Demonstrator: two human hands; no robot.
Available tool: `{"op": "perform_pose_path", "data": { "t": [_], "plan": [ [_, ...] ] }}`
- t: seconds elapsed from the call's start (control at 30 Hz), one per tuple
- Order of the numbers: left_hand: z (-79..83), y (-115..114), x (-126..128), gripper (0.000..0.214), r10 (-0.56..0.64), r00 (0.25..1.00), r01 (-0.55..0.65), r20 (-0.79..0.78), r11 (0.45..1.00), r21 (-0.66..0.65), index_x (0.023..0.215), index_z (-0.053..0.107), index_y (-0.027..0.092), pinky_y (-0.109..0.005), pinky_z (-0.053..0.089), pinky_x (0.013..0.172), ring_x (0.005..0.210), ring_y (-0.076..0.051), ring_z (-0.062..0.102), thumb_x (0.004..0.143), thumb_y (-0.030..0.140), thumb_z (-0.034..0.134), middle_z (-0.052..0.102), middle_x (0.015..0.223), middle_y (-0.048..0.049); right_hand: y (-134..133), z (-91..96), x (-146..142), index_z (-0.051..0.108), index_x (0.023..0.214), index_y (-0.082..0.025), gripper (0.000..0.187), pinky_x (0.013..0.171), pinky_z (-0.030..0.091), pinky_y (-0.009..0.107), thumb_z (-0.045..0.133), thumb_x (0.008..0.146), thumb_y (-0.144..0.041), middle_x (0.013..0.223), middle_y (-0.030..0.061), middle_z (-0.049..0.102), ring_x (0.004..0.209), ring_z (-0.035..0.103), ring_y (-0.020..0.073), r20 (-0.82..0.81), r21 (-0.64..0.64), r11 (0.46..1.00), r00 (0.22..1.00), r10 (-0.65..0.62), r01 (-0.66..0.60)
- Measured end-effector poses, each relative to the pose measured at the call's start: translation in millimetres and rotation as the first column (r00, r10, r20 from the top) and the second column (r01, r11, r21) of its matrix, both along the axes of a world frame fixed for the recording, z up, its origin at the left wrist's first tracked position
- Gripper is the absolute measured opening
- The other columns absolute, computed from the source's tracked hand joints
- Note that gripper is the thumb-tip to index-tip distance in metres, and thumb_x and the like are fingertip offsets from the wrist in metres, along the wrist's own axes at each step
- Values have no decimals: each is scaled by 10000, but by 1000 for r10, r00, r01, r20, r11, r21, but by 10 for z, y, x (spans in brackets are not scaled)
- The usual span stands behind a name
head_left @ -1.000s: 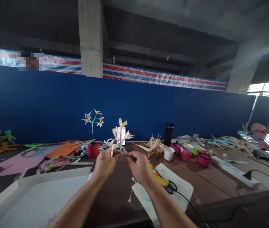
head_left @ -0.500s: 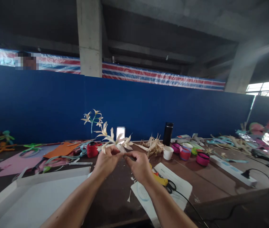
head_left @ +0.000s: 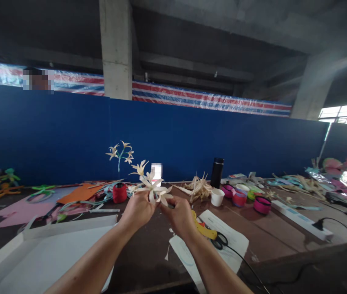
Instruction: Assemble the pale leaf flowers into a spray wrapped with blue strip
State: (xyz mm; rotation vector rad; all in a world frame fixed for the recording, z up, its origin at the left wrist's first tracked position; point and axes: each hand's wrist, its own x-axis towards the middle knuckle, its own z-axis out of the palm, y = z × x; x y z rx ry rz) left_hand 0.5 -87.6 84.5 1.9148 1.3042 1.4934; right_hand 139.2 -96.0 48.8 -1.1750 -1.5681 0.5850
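Note:
My left hand (head_left: 136, 210) and my right hand (head_left: 179, 216) meet above the brown table (head_left: 149, 253), both closed in a pinch on a cream paper flower sprig (head_left: 151, 187). The sprig's pointed petals fan out just above my fingertips and lean toward the camera. Its stem is hidden between my fingers. Behind my hands a red spool of thread (head_left: 120, 192) stands on the table, and a second flower sprig (head_left: 121, 154) stands upright on a green stem.
White sheets (head_left: 54, 253) lie at the left, a printed paper (head_left: 222, 241) with yellow-handled scissors (head_left: 208, 234) at the right. Farther back stand a black flask (head_left: 217, 172), a white cup (head_left: 217, 197), pink tape rolls (head_left: 261, 205), a power strip (head_left: 304, 220) and coloured paper scraps (head_left: 38, 200).
The flower sprig stood upright a second ago; I have turned and tilted it between my fingers, and its petals now face me. My hands have drawn slightly closer together.

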Motion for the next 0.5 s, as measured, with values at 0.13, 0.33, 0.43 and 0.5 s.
{"op": "perform_pose_path", "data": {
  "t": [0.13,0.33,0.43,0.5],
  "plan": [
    [-6,-6,-12,131,-42,992,45,-120,999,27,493,588,206,-280,369,562,528,-168,517,622,213,573,598,532,-24,3,9,-1,729,813,-161,231,532,372,204,589,704,-309,682,3,654,641,566,166,-11,10,999,999,34,-34],
    [-39,47,-13,84,14,990,-12,-140,1000,15,534,603,191,-258,345,540,524,-148,496,611,214,580,575,523,-8,36,10,-16,721,767,-131,253,493,346,192,610,681,-341,652,1,632,581,525,138,-37,-6,999,998,43,-43],
    [-50,63,-25,73,24,994,-25,-103,1000,-9,528,599,200,-253,350,542,533,-153,509,599,219,604,582,536,-9,49,-2,-39,716,727,-129,240,464,313,186,609,680,-339,593,-9,592,538,487,118,-50,-14,999,998,34,-35],
    [-41,53,-36,48,23,998,-25,-60,999,-36,555,610,211,-250,366,545,554,-166,537,593,236,624,600,553,-12,53,-7,-52,711,697,-130,230,449,298,185,612,675,-336,560,-14,566,515,463,110,-61,-19,999,998,29,-30]
  ]
}}
